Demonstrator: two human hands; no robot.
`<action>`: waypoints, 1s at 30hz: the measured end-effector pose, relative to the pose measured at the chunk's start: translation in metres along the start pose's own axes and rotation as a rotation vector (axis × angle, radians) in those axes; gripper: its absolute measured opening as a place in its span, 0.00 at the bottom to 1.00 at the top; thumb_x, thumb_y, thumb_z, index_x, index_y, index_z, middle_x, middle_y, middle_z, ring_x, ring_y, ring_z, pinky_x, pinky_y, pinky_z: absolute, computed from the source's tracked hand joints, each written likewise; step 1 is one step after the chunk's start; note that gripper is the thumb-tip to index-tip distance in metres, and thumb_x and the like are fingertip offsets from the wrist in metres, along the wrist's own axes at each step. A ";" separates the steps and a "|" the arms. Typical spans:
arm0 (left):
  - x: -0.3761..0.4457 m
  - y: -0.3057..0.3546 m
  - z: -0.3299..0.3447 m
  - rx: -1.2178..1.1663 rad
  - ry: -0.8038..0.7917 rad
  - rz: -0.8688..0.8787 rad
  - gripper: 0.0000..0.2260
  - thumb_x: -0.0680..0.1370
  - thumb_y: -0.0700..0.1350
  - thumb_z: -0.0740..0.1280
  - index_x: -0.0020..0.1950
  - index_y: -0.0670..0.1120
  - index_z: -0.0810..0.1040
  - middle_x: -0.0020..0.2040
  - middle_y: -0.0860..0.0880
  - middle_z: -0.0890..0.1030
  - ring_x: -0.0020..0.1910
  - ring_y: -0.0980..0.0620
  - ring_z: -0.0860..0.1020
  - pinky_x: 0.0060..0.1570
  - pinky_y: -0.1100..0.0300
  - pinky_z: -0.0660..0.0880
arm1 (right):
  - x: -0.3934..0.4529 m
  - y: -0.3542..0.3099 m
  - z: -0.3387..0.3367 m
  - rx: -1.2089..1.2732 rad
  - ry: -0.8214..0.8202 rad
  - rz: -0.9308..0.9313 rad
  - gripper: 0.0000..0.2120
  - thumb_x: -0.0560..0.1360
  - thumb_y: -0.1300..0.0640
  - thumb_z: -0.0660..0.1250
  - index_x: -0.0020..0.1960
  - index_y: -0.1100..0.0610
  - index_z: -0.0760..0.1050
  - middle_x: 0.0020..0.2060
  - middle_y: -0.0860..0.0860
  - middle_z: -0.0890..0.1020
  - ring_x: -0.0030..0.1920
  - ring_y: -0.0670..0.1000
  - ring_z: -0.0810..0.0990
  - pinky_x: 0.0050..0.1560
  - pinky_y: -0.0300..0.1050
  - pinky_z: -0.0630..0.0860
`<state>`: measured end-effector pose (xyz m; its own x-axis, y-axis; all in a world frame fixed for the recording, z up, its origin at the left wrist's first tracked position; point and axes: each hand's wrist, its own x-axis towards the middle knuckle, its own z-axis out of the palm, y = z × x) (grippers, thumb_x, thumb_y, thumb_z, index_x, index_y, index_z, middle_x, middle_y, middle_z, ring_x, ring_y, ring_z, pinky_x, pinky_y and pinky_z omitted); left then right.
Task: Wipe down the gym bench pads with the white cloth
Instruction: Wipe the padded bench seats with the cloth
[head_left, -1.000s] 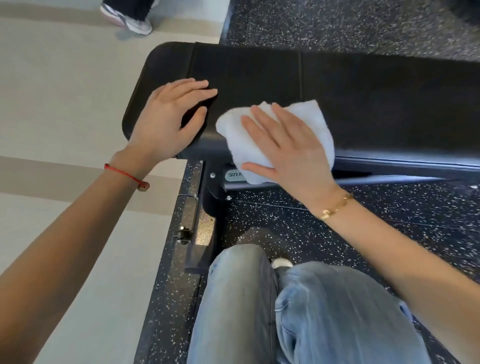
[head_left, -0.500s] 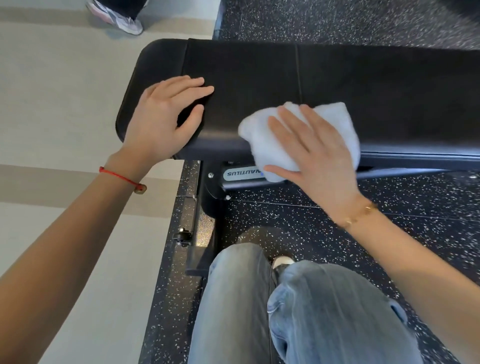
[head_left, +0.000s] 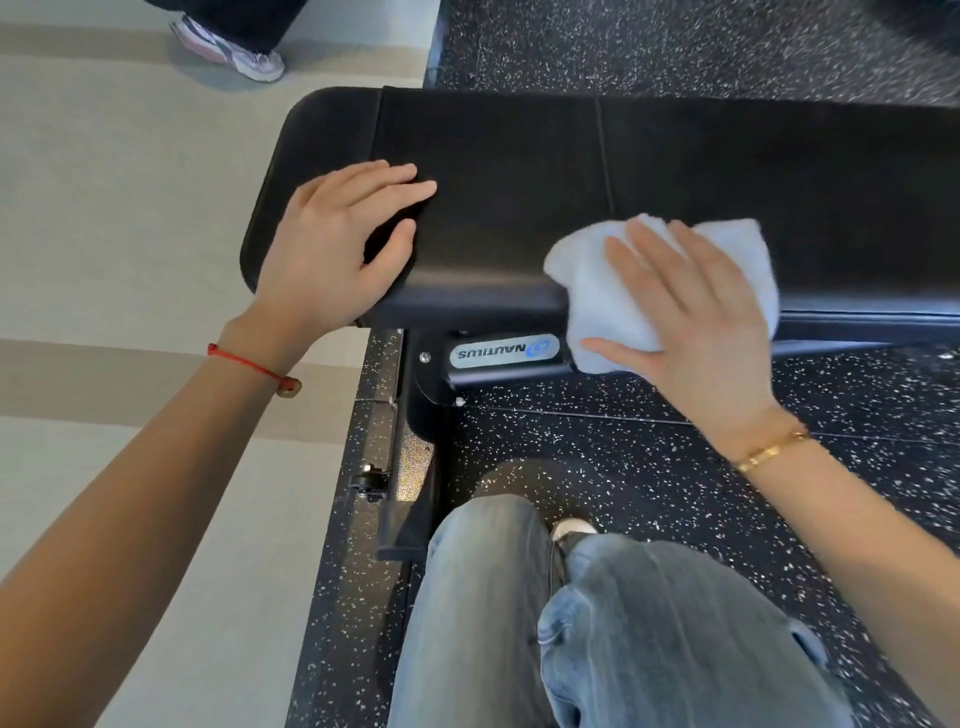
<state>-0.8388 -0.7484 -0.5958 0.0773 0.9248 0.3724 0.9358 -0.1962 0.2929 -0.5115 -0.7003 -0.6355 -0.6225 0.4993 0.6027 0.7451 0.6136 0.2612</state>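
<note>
A person leans over a black gym bench pad (head_left: 519, 171), pressing a white cloth (head_left: 587, 291) against its near edge with the right hand (head_left: 696, 322), fingers spread out straight and flat on top of the cloth rather than curled around it. The cloth lies folded over the rounded front rim of the pad, partly on the top surface and partly hanging down the side, just right of a silver label (head_left: 504, 351) on the frame beneath. The left hand (head_left: 332, 249) rests on the end of the pad, well apart from the cloth, its fingers extended and relaxed on the top with the thumb lying forward; it holds nothing. A red string bracelet (head_left: 249, 364) circles the left wrist and a gold bracelet (head_left: 774, 449) the right. Below, the person's legs in pale blue jeans (head_left: 597, 623) stand on speckled black rubber flooring (head_left: 649, 467), which borders a beige floor (head_left: 104, 208). Another person's sneaker (head_left: 234, 49) shows on that beige floor at the top of the view.
</note>
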 end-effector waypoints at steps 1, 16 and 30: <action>0.001 0.002 0.000 0.004 0.002 -0.004 0.18 0.82 0.48 0.58 0.70 0.50 0.75 0.71 0.50 0.75 0.72 0.49 0.70 0.70 0.44 0.67 | 0.000 0.003 0.001 0.013 0.009 0.013 0.34 0.78 0.34 0.62 0.73 0.57 0.70 0.71 0.55 0.73 0.70 0.62 0.73 0.66 0.57 0.73; 0.027 0.102 0.040 -0.009 0.007 0.044 0.17 0.80 0.44 0.58 0.67 0.47 0.77 0.67 0.49 0.77 0.70 0.49 0.72 0.71 0.47 0.65 | -0.054 0.092 -0.017 0.142 -0.095 0.174 0.36 0.76 0.34 0.62 0.74 0.58 0.68 0.73 0.54 0.70 0.74 0.59 0.67 0.75 0.53 0.61; 0.053 0.189 0.077 -0.040 0.037 0.048 0.16 0.81 0.44 0.59 0.67 0.46 0.77 0.67 0.48 0.77 0.69 0.50 0.73 0.71 0.49 0.65 | -0.054 0.100 -0.006 0.107 -0.007 0.078 0.35 0.75 0.34 0.66 0.72 0.57 0.72 0.70 0.53 0.74 0.70 0.58 0.73 0.68 0.57 0.72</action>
<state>-0.6313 -0.7115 -0.5889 0.1087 0.9013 0.4193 0.9167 -0.2540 0.3085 -0.4018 -0.6693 -0.6378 -0.5654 0.5526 0.6123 0.7620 0.6341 0.1314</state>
